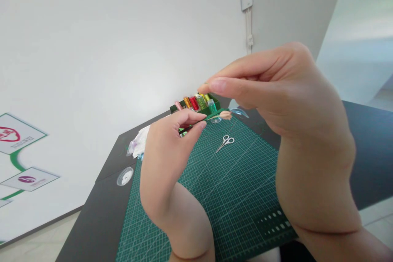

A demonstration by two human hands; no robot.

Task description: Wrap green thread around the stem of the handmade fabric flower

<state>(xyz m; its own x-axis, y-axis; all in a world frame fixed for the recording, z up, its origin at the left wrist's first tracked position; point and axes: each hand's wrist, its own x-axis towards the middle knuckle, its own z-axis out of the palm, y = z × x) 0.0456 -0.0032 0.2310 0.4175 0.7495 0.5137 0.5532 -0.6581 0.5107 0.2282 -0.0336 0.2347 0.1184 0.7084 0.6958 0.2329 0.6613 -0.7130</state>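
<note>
Within left hand [167, 141], green stem [215, 114]

Scissors [224, 143] are lying on the mat [233, 180], the flower [225, 115] hovering above it, the dish [119, 177] resting left, the box [205, 111] standing behind.

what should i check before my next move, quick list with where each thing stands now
1. Left hand gripping the green stem: ok, pinched between thumb and finger.
2. Peach bud clear of both hands' fingertips: ok.
3. Right hand holding something: cannot tell; thumb and finger are pinched, contents unclear.
4. Scissors in hand: not ok, they lie on the cutting mat.
5. Coloured tubes by the green box: ok.
</note>
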